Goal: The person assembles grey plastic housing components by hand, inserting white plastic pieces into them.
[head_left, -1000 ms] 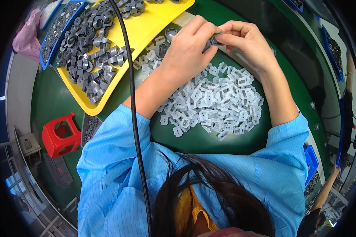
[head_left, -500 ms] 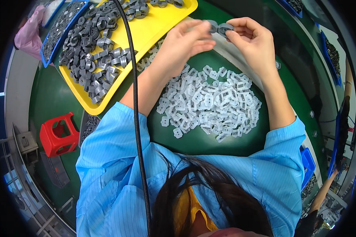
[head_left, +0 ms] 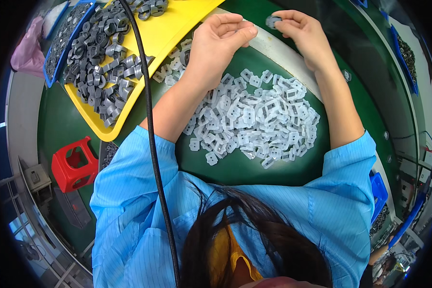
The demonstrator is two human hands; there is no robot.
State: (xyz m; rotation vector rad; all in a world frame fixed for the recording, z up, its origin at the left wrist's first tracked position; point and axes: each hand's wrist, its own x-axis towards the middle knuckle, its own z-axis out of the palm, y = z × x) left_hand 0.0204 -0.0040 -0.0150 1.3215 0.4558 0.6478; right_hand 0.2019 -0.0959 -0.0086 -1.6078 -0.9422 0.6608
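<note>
Between the thumb and fingers of my right hand (head_left: 302, 37) is a small round grey plastic part (head_left: 272, 21), held over the far side of the table. My left hand (head_left: 220, 45) is closed to its left, thumb pressed toward curled fingers. What it holds, if anything, is hidden. Below both hands, a wide heap of translucent white plastic pieces (head_left: 259, 115) with small holes lies loose on the green tabletop (head_left: 254, 174). Beside my left wrist lies a dark grey ring (head_left: 185, 56), partly covered by the wrist, near a smaller group of translucent pieces (head_left: 165, 72).
On the left a yellow tray (head_left: 177, 24) carries many grey rings (head_left: 101, 67). Behind it stands a blue bin (head_left: 53, 72) of small dark parts. A black cable (head_left: 151, 125) hangs across the view. A red stool (head_left: 72, 163) is at the lower left. A pale strip (head_left: 269, 41) crosses the table.
My hands have drawn apart: the left moved left and its spread fingers curled closed, while the right keeps the grey part. The view has shifted slightly.
</note>
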